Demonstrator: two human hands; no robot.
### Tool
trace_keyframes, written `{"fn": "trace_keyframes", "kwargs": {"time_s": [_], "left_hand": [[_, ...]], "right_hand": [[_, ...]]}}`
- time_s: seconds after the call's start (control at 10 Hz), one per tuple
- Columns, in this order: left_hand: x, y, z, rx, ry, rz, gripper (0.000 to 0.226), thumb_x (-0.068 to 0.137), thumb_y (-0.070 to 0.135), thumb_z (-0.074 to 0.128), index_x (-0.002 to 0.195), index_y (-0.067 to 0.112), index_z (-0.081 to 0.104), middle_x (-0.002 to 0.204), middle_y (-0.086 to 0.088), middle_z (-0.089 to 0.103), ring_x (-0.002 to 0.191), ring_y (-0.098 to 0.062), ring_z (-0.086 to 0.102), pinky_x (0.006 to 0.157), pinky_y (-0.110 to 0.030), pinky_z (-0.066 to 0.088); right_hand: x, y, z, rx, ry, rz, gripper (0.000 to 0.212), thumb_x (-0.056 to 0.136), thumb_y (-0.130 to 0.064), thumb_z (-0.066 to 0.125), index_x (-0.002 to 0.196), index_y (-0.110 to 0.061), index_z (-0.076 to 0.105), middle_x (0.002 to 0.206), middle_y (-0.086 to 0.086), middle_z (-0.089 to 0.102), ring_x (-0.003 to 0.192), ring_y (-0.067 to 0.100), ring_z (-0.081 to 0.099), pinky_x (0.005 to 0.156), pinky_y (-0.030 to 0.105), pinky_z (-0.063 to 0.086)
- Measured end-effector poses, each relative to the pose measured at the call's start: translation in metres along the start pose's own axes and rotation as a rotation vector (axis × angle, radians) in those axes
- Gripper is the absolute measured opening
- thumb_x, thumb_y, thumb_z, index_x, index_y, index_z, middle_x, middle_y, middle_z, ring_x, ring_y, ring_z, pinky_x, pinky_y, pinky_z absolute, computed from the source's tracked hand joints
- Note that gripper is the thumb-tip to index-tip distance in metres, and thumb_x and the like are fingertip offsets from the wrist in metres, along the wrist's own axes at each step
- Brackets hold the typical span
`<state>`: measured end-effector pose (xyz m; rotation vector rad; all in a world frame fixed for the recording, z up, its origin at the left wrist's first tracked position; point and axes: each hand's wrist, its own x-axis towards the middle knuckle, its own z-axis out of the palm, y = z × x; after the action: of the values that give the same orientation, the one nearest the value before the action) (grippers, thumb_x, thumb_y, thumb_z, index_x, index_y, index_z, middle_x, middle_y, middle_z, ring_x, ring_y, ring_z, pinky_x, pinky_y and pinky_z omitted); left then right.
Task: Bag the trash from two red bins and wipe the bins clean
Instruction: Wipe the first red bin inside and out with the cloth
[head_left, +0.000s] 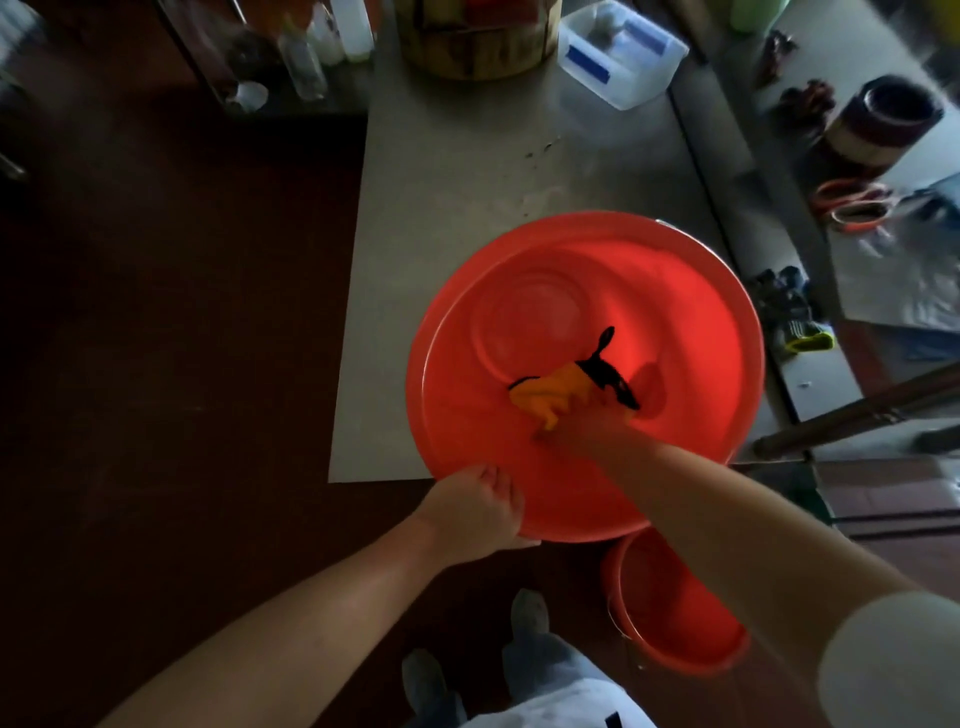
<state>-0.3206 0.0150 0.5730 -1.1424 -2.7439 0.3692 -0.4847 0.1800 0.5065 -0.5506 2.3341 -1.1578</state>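
Two red bins in view. The big red bin (587, 270) sits on the tabletop (467, 182), with its near edge overhanging toward the person. The second red bin (675, 618) stands on the floor (156, 364) just below the big bin's near rim, partly hidden by the right forearm. No trash visible in either, so my read is bagging done, wipe step underway, first bin of two.

Left hand (478, 512) grips the big bin's near rim, fingers curled over the edge. Purpose looks like bracing: light plastic would slide or spin under wiping pressure. The big bin also looks tipped toward the person, which would open the inner wall to reach. That's a judgement from the off-centre base ring, not certain.

Right hand (587, 428) is down inside the big bin, on the inner wall just short of the base ring. It is closed on a bunched yellow cloth (545, 395) with black trim. The cloth sticks out past the fingers and touches the wall at the edge of the base. Blur and the red cast hide the individual fingers, so I can't tell the exact grip.

Layout: the cloth and right hand are inside the big bin near its centre. The left hand is on the rim nearest the person, apart from the right.

Beyond the big bin is a clear tub (623, 52), and to its right are gloves (789, 317) and scissors (852, 205). None are in use.

Watch the overhang: let go of the rim mid-wipe and the big bin could tip off the tabletop.
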Motion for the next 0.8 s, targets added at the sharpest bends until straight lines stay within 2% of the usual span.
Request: {"fn": "trace_keyframes", "kwargs": {"time_s": [0.1, 0.2, 0.3, 0.4, 0.5, 0.6, 0.7, 0.8], "left_hand": [[0.002, -0.002, -0.004, 0.008, 0.006, 0.024, 0.067, 0.091, 0.074, 0.044, 0.08, 0.016, 0.075, 0.074, -0.003, 0.073, 0.066, -0.018, 0.069, 0.066, -0.025, 0.055], [0.004, -0.005, -0.009, 0.023, 0.026, -0.031, 0.063, 0.082, 0.077, 0.057, 0.071, 0.017, 0.074, 0.067, 0.0, 0.07, 0.06, -0.016, 0.066, 0.06, -0.021, 0.051], [0.003, -0.007, -0.011, 0.036, 0.008, -0.04, 0.065, 0.082, 0.08, 0.052, 0.07, 0.019, 0.073, 0.066, 0.001, 0.07, 0.058, -0.015, 0.066, 0.06, -0.021, 0.05], [0.0, -0.005, -0.009, 0.047, -0.022, -0.003, 0.067, 0.087, 0.079, 0.043, 0.074, 0.02, 0.073, 0.07, 0.001, 0.071, 0.061, -0.016, 0.067, 0.064, -0.023, 0.053], [0.001, -0.002, -0.006, 0.067, -0.042, 0.033, 0.068, 0.09, 0.078, 0.039, 0.074, 0.02, 0.071, 0.068, 0.0, 0.07, 0.06, -0.017, 0.065, 0.063, -0.024, 0.052], [0.003, -0.002, -0.006, 0.077, -0.065, 0.043, 0.068, 0.088, 0.079, 0.042, 0.072, 0.02, 0.071, 0.067, 0.001, 0.069, 0.059, -0.017, 0.064, 0.061, -0.024, 0.051], [0.003, -0.006, -0.006, 0.077, -0.071, 0.028, 0.066, 0.08, 0.082, 0.052, 0.07, 0.02, 0.074, 0.066, 0.002, 0.07, 0.059, -0.016, 0.065, 0.062, -0.022, 0.051], [0.001, -0.008, -0.009, 0.058, -0.064, 0.015, 0.065, 0.076, 0.082, 0.056, 0.067, 0.021, 0.074, 0.064, 0.002, 0.069, 0.058, -0.015, 0.064, 0.06, -0.021, 0.05]], "right_hand": [[-0.028, -0.038, 0.02, -0.523, -0.385, 0.392, 0.082, 0.093, -0.073, 0.035, 0.161, -0.032, 0.016, 0.168, 0.006, 0.013, 0.154, 0.031, 0.013, 0.119, 0.059, 0.017], [-0.032, -0.052, 0.024, -0.35, -0.265, 0.26, 0.072, 0.097, -0.066, 0.037, 0.157, -0.028, 0.026, 0.163, 0.008, 0.027, 0.147, 0.034, 0.032, 0.118, 0.049, 0.028], [-0.053, -0.05, -0.026, -0.783, -0.262, 0.002, 0.05, 0.091, -0.059, 0.056, 0.136, -0.036, 0.055, 0.14, 0.007, 0.056, 0.129, 0.025, 0.055, 0.107, 0.038, 0.04], [-0.071, -0.043, -0.055, -1.125, -0.071, 0.074, 0.05, 0.073, -0.069, 0.073, 0.104, -0.03, 0.079, 0.113, 0.006, 0.073, 0.108, 0.017, 0.07, 0.099, 0.031, 0.038], [-0.085, -0.044, -0.048, -1.282, -0.219, 0.235, 0.064, 0.098, -0.069, 0.03, 0.137, -0.029, 0.062, 0.145, 0.008, 0.055, 0.138, 0.02, 0.048, 0.118, 0.036, 0.022], [-0.081, -0.044, -0.016, -0.989, -0.381, 0.4, 0.07, 0.099, -0.071, 0.021, 0.16, -0.037, 0.018, 0.168, 0.002, 0.015, 0.155, 0.028, 0.01, 0.124, 0.049, 0.005], [-0.087, -0.053, 0.018, -0.627, -0.398, 0.409, 0.089, 0.085, -0.086, 0.011, 0.16, -0.038, 0.001, 0.17, -0.001, 0.001, 0.155, 0.029, 0.005, 0.122, 0.046, 0.007], [-0.097, -0.048, 0.011, -0.623, -0.298, 0.317, 0.11, 0.067, -0.097, -0.001, 0.16, -0.038, 0.007, 0.169, -0.002, 0.007, 0.154, 0.025, 0.014, 0.122, 0.041, 0.013]]}}
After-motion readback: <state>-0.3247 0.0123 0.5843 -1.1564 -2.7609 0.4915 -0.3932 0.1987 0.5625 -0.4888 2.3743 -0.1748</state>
